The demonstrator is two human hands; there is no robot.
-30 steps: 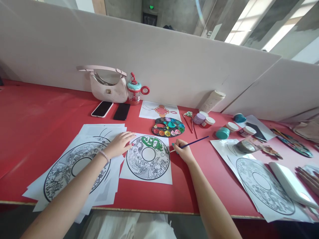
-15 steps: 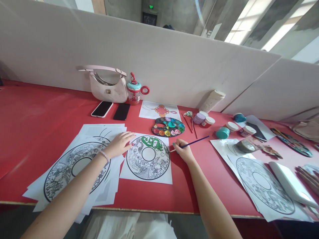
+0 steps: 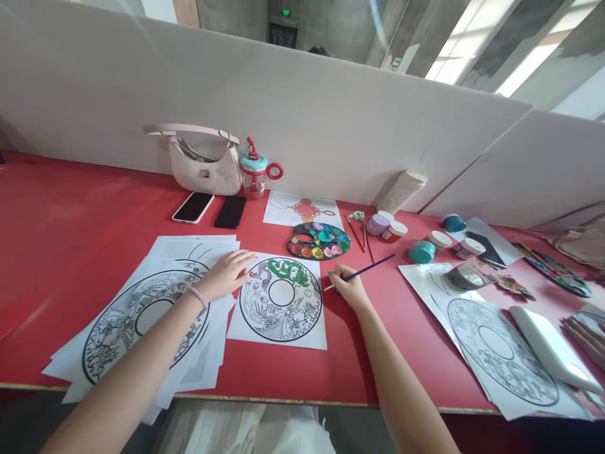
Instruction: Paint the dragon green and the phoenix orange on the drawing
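My right hand (image 3: pixel 348 285) grips a purple-handled paintbrush (image 3: pixel 371 268), its tip at the right edge of a round line drawing (image 3: pixel 282 328) on white paper. A dragon at the top of that drawing is painted green; the rest shows black outlines. My left hand (image 3: pixel 230 275) lies flat with fingers spread, its fingertips on the upper left of the drawing's sheet. Under my left wrist is a stack of larger printed sheets (image 3: pixel 189 372). Just beyond the drawing sits a paint palette (image 3: pixel 319 241) with several colours in its wells.
Behind stand a pink handbag (image 3: pixel 205 167), a cup with a red handle (image 3: pixel 254 173) and two phones (image 3: pixel 230 212). Paint jars (image 3: pixel 422 252) and thin brushes (image 3: pixel 365 237) lie to the right. Farther right are another printed sheet (image 3: pixel 501 353), a white case (image 3: pixel 553 347) and another person's hand (image 3: pixel 586 337).
The brush has tilted slightly, its tip staying at the drawing's right edge. My left hand has not moved. The other person's hand at far right has shifted a little.
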